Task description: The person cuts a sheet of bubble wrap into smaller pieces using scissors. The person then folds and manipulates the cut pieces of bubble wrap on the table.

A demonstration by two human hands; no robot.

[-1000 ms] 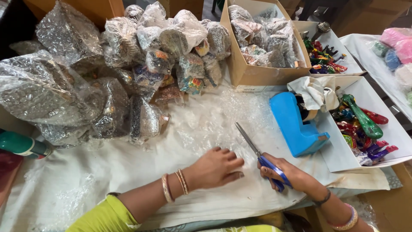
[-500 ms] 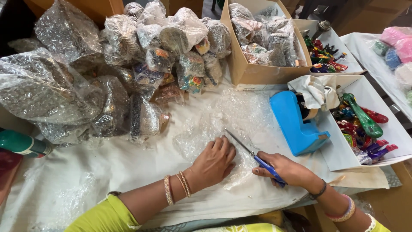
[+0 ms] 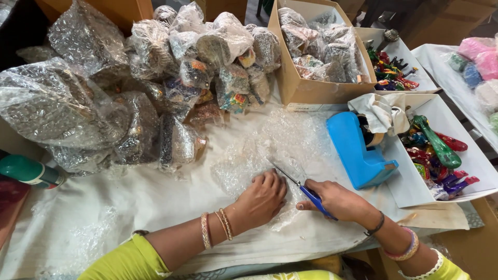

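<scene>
Left of the tape dispenser (image 3: 359, 153), the left hand (image 3: 261, 199) lies palm-down, fingers spread, pressing bubble wrap (image 3: 270, 150), while the right hand (image 3: 337, 201) is closed around scissors (image 3: 301, 189).

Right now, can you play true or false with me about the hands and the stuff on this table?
1. The right hand holds blue-handled scissors. True.
2. The left hand holds a cup. False: it lies flat on the bubble wrap.
3. The tape dispenser is red. False: it is blue.
4. The cardboard box holds wrapped bundles. True.
</scene>
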